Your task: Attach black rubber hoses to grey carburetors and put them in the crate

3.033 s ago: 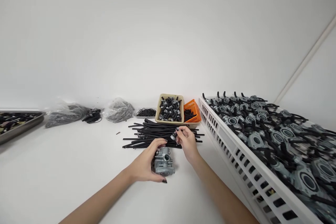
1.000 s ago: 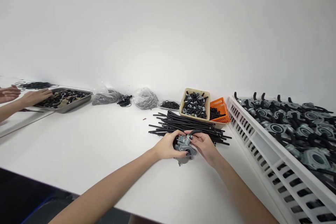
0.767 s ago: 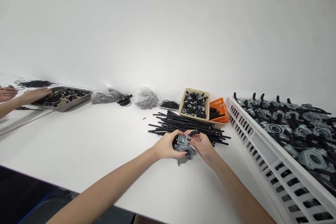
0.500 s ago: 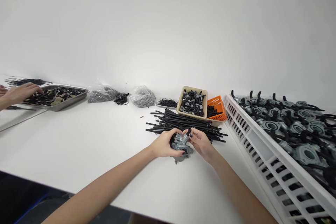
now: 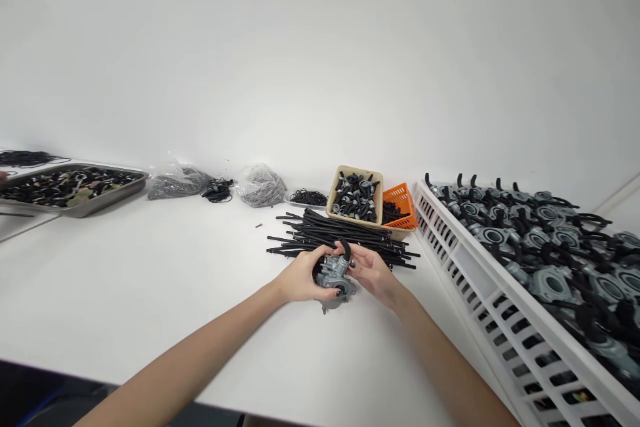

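My left hand is wrapped round a small grey metal carburettor body, held just above the white table. My right hand is closed at the part's right side, its fingers pinching a short black rubber hose that sticks up from the part's top. Just behind both hands lies a heap of long black hoses.
A beige bin of black-and-silver fittings and an orange basket stand behind the hoses. A white slotted crate of finished grey parts fills the right. Plastic bags, rubber rings and a steel tray sit at the back left.
The view has swung slightly right, so the other person's hands at the steel tray have left the frame. My right hand's hose now stands upright on the part, more bent earlier.
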Tool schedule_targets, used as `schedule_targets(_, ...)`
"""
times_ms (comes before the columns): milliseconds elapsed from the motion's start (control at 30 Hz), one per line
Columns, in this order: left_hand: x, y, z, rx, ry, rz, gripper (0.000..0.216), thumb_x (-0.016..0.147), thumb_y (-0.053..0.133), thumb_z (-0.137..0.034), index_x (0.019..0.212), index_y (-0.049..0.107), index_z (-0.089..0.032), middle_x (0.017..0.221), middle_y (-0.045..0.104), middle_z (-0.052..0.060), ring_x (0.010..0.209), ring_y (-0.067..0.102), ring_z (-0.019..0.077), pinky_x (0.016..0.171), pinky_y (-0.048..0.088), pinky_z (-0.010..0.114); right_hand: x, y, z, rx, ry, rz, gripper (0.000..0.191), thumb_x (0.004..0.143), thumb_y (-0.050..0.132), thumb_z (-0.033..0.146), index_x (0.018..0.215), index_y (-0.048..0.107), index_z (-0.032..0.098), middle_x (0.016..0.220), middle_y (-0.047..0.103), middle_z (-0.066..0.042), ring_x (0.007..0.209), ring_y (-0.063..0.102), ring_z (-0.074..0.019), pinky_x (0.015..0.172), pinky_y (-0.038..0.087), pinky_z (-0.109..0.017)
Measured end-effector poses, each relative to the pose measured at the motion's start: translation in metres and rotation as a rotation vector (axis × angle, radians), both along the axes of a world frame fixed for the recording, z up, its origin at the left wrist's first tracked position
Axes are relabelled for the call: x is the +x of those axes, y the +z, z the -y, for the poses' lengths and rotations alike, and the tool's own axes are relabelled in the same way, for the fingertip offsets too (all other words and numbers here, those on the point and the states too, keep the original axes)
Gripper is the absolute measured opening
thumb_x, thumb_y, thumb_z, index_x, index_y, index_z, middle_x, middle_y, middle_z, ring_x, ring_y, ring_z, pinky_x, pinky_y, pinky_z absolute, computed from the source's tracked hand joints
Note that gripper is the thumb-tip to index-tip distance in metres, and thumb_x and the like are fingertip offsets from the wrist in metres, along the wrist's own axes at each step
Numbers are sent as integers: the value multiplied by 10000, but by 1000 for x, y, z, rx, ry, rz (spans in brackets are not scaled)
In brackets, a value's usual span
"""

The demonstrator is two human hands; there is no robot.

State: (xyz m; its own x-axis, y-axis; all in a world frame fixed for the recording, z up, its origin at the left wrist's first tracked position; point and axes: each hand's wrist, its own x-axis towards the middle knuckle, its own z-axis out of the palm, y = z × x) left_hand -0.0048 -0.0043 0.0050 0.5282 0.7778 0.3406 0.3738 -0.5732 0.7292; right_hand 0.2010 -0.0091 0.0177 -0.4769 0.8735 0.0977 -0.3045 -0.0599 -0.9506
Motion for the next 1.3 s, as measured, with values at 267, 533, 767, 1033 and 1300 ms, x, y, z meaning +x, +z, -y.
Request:
schedule_targets(267, -1, 0, 0, -10, -1, -10, 582, 620, 749, -310, 1146, 538, -182, 960, 696, 30, 823, 646, 193, 761, 505, 284, 3, -3, -1, 57, 56, 74, 388, 717, 796, 435, 1036, 738, 223, 1036, 658, -62, 931, 585, -187, 821, 445, -318)
schedule_targets(533, 1, 0, 0, -18, 20, -18, 535, 632, 735, -310, 1121, 557, -183, 879, 688, 10, 760, 624, 176, 706, 492, 269, -8, -8, -3, 97, -101, 81, 365, 632, 863, 361, 918, 691, 213, 972, 637, -36, 949, 570, -187, 829, 461, -292)
schedule_targets(767, 1, -1, -2, -7, 49, -36, 548, 627, 752, -340, 1115, 563, -180, 903, 696, 27, 788, 639, 194, 718, 505, 280, -12, -11, -2, 66, -102, 58, 370, 633, 851, 402, 921, 720, 210, 968, 658, -41, 931, 586, -195, 849, 452, -325)
schedule_targets(1033, 0, -2, -2, -36, 29, -14, 553, 651, 738, -343, 1150, 557, -187, 953, 717, 28, 830, 656, 200, 767, 516, 297, 1, -10, -4, -31, -28, -71, 294, 665, 829, 375, 841, 679, 194, 1015, 676, -56, 858, 603, -176, 811, 460, -318)
schedule_targets(1300, 0, -4, -4, -28, 29, -16, 589, 632, 739, -330, 1167, 545, -177, 976, 714, 43, 856, 665, 218, 787, 525, 307, -7, -7, -2, 16, -74, -22, 440, 613, 867, 342, 1004, 699, 228, 990, 673, -41, 918, 594, -188, 808, 476, -302)
